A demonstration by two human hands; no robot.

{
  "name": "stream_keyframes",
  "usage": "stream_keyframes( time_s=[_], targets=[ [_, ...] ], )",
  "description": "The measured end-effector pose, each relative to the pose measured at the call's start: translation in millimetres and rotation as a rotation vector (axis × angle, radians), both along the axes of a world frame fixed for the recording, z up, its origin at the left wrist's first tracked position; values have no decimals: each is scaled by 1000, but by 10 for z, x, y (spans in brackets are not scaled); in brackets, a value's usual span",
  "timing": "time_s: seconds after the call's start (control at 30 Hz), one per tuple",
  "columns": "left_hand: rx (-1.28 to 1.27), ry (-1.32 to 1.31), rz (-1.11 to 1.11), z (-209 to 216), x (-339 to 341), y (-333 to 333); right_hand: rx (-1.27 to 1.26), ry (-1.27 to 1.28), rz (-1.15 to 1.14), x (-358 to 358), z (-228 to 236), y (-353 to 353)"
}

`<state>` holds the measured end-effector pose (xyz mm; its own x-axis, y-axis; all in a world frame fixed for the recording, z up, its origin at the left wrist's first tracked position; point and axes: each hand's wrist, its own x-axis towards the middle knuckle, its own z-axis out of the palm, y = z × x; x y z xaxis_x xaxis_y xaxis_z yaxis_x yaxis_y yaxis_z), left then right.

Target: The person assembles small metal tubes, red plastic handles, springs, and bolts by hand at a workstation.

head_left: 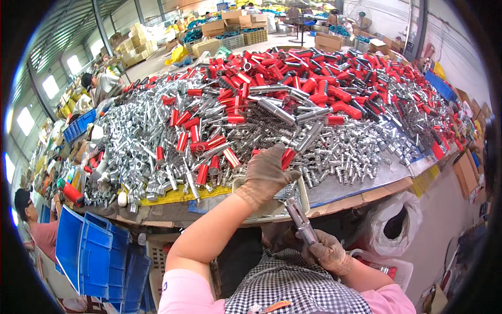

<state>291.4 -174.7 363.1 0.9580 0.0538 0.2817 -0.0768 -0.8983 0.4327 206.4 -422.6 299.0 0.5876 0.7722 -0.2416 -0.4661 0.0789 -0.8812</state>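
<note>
Gloved left hand (266, 172) closes over a red-capped part (287, 157); right hand (328, 251) grips a metal tube (300, 220)

We see brown corrugated cardboard boxes (228, 23) stacked at the far end of the hall, beyond the heaped table, with one more open brown carton (328, 41) to their right. A flat brown cardboard box (466, 174) stands on the floor at the right edge. Near us, a white plastic bag (393, 217) hangs open below the table's corner. We see no signs or screens.
</note>
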Motion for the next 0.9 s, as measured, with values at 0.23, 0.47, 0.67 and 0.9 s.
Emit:
stream_keyframes(
  time_s=[0.23, 0.47, 0.67, 0.9],
  targets=[
    [-180, 30, 126, -80, 278, 80, 65, -71, -119, 29, -33, -72],
    [-1858, 83, -406, -268, -474, 471, 0, -51, -78, 48, -65, -40],
    [-1941, -62, -349, -333, -1082, 350, 2, -36, 83, -20, -15, 177],
    [-1492, -103, 33, -511, -1605, 541, -75, -86, 102, -87, 37, 280]
  ],
)
